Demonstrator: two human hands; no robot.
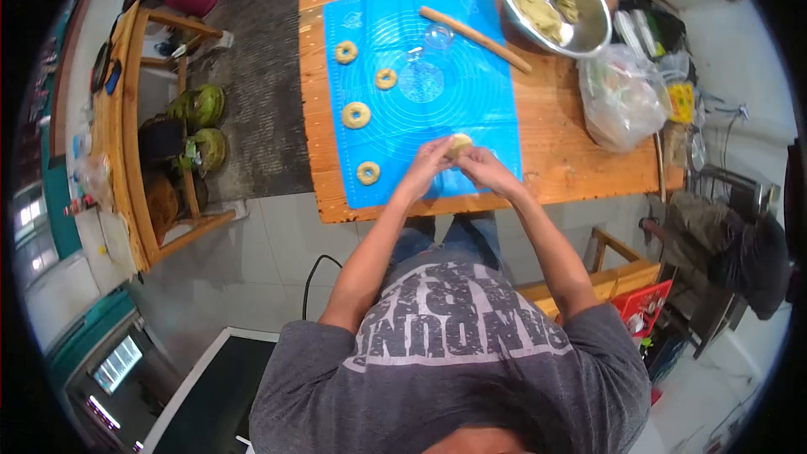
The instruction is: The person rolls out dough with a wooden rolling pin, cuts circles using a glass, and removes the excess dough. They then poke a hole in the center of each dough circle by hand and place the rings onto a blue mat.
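I see the left hand [430, 161] and right hand [487, 170], grips pinched closed on a dough piece [460, 144], probably for steadiness.

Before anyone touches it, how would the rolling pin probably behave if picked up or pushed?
The rolling pin looks like one straight wooden rod, so it would probably stay stiff when lifted. Its rounded shape suggests it may roll if pushed sideways. One end extends past the blue mat over the wooden table, so it might roll unevenly.
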